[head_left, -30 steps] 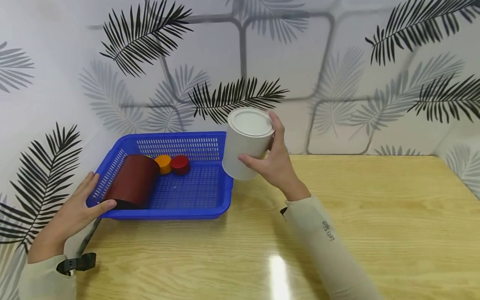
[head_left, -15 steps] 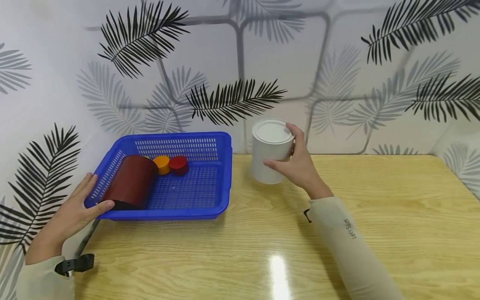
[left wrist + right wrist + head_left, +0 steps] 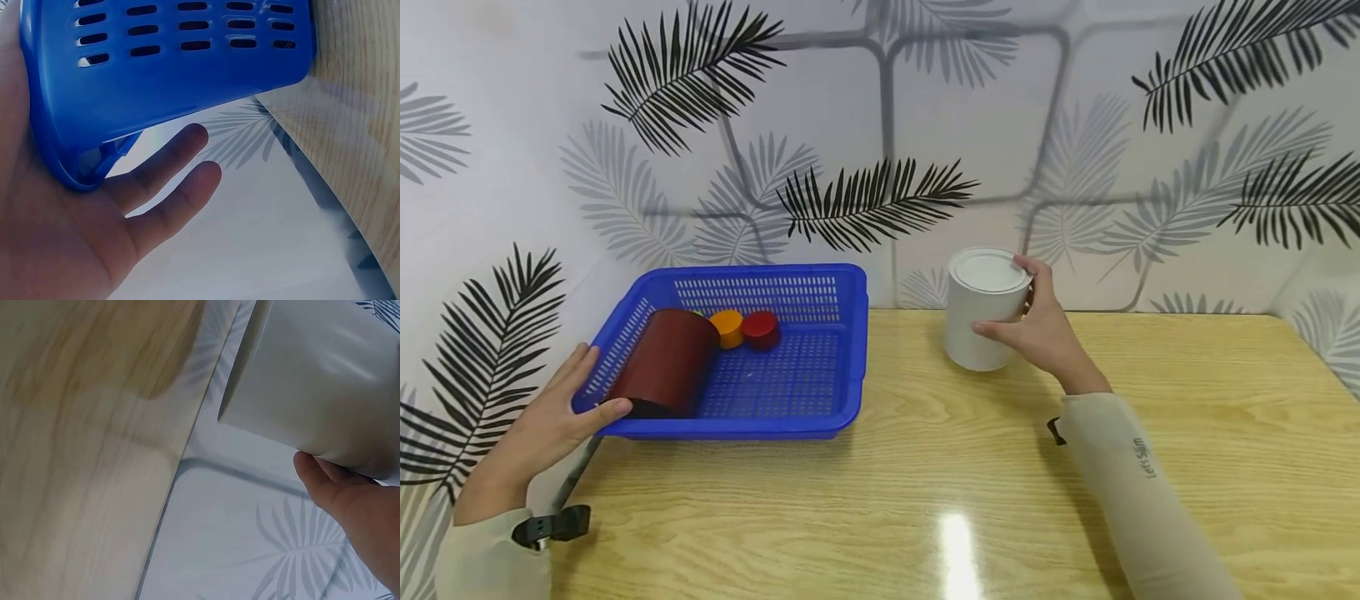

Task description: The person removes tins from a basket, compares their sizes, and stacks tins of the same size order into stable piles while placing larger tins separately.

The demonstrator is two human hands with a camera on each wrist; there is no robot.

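My right hand [image 3: 1041, 333] grips a white cylindrical canister [image 3: 977, 325] from its right side, thumb on the near wall and a finger up at the top rim. The canister stands nearly upright close over the table; in the right wrist view its lower edge [image 3: 240, 381] tilts, with fingertips [image 3: 306, 465] against the wall. My left hand [image 3: 550, 417] holds the near left corner of a blue plastic basket [image 3: 737, 428], thumb over the front rim. Two fingers [image 3: 187, 194] extend beneath the rim in the left wrist view.
Inside the basket lie a dark red cylinder [image 3: 666, 358] on its side, an orange round piece [image 3: 728, 327] and a red round piece [image 3: 762, 330]. A bit of green peeks out behind the cylinder. The wooden table [image 3: 895, 483] meets a leaf-patterned wall [image 3: 970, 125] at the back.
My right hand has carried the white canister rightward, from beside the basket's right rim to over the table, and slightly lower. The left hand and basket stay in place.
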